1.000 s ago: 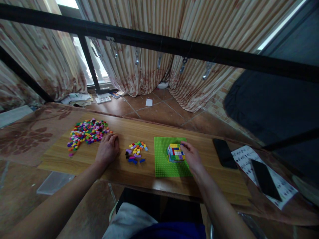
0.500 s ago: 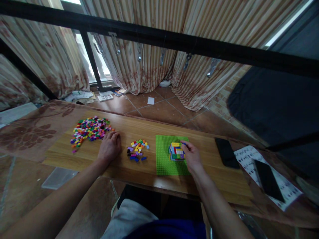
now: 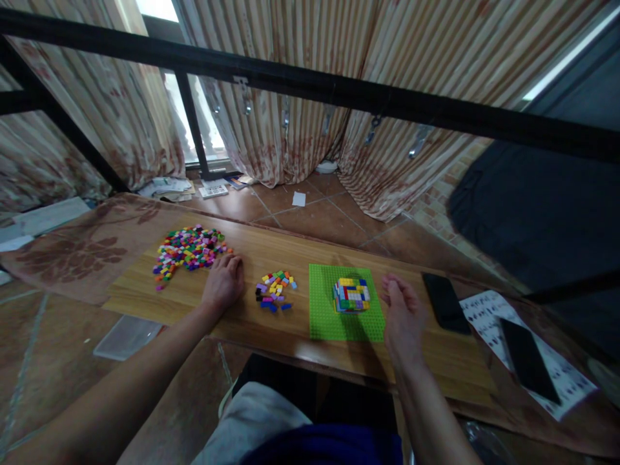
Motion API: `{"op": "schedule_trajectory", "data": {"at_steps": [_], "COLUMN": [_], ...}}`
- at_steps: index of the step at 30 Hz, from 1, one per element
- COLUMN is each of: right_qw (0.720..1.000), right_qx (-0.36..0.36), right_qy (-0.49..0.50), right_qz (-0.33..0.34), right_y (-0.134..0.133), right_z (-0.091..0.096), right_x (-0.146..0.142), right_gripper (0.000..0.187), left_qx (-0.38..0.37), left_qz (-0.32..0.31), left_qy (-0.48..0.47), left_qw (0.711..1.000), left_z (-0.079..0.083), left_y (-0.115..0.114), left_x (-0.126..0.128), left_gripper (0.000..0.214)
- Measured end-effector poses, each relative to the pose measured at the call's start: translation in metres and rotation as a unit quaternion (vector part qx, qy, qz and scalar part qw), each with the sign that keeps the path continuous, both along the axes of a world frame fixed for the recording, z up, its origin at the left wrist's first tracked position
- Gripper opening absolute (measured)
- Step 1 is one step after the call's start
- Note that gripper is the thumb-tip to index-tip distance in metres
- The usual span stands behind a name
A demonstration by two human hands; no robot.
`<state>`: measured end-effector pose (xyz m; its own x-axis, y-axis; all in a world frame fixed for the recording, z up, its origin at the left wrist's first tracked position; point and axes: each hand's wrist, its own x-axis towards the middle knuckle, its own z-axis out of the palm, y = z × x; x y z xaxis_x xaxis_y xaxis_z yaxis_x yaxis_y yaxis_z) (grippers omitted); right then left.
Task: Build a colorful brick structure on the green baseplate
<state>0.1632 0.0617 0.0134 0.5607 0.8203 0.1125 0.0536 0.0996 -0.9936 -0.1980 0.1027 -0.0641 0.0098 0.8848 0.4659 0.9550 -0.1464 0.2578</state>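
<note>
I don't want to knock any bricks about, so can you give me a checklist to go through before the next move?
1. Green baseplate lying on the table: ok.
2. Brick build on the baseplate: ok.
3. Right hand apart from the build: ok, a gap shows.
4. Right hand free of bricks: cannot tell, its inside is hidden.
5. Left hand clear of the large brick pile: cannot tell, it lies right beside the pile's edge.
6. Small brick group off the baseplate: ok.
</note>
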Motion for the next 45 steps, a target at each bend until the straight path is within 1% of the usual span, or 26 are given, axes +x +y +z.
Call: {"op": "schedule_trajectory", "data": {"at_steps": [2, 3, 5, 7, 9, 10, 12, 15, 18, 23, 26, 29, 33, 35, 40, 45], "right_qw": [0.999, 0.996, 0.987, 0.969, 0.943, 0.931, 0.913, 0.902, 0.896, 0.890, 0.882, 0.863, 0.830, 0.824, 0.821, 0.825], "right_qx": [0.011, 0.013, 0.016, 0.019, 0.017, 0.012, 0.002, -0.005, 0.001, 0.021, 0.001, -0.036, -0.070, -0.070, -0.075, -0.070], "right_qy": [-0.051, -0.078, -0.124, -0.170, -0.214, -0.234, -0.264, -0.293, -0.314, -0.342, -0.382, -0.432, -0.481, -0.488, -0.494, -0.493], "right_qz": [0.015, 0.035, 0.097, 0.177, 0.253, 0.281, 0.312, 0.318, 0.312, 0.300, 0.276, 0.260, 0.274, 0.280, 0.275, 0.266], "right_y": [-0.014, -0.022, -0.037, -0.049, -0.058, -0.060, -0.062, -0.059, -0.053, -0.030, -0.007, 0.016, 0.035, 0.039, 0.041, 0.038], "right_z": [0.005, 0.004, -0.001, -0.011, -0.022, -0.027, -0.036, -0.047, -0.052, -0.047, -0.042, -0.041, -0.045, -0.048, -0.054, -0.050], "right_x": [-0.013, -0.021, -0.039, -0.058, -0.075, -0.082, -0.092, -0.098, -0.099, -0.106, -0.112, -0.118, -0.127, -0.130, -0.135, -0.137], "right_gripper": [0.030, 0.029, 0.025, 0.022, 0.020, 0.020, 0.021, 0.021, 0.021, 0.023, 0.025, 0.024, 0.022, 0.023, 0.021, 0.019], "left_qx": [-0.002, -0.002, -0.003, -0.005, -0.005, -0.004, -0.002, -0.006, -0.011, -0.014, -0.016, -0.016, -0.015, -0.015, -0.016, -0.016], "left_qz": [0.003, 0.004, 0.006, 0.009, 0.011, 0.012, 0.013, 0.012, 0.010, 0.014, 0.015, 0.012, 0.013, 0.014, 0.017, 0.016], "left_qy": [-0.004, -0.007, -0.012, -0.010, -0.006, -0.005, -0.007, -0.013, -0.016, -0.023, -0.025, -0.027, -0.028, -0.033, -0.034, -0.026], "left_qw": [1.000, 1.000, 1.000, 1.000, 1.000, 1.000, 1.000, 1.000, 1.000, 1.000, 0.999, 0.999, 0.999, 0.999, 0.999, 0.999], "left_z": [0.000, 0.001, 0.000, 0.000, 0.000, 0.000, 0.000, 0.000, 0.000, -0.001, 0.000, 0.002, 0.003, 0.003, 0.002, 0.001], "left_y": [0.000, -0.001, -0.001, -0.002, -0.003, -0.003, -0.004, -0.004, -0.004, -0.005, -0.005, -0.006, -0.006, -0.006, -0.005, -0.005], "left_x": [0.001, 0.001, 0.002, 0.003, 0.003, 0.004, 0.004, 0.005, 0.004, 0.004, 0.005, 0.006, 0.006, 0.006, 0.005, 0.004], "left_gripper": [0.029, 0.029, 0.028, 0.028, 0.027, 0.027, 0.026, 0.026, 0.026, 0.026, 0.026, 0.026, 0.027, 0.027, 0.026, 0.027]}}
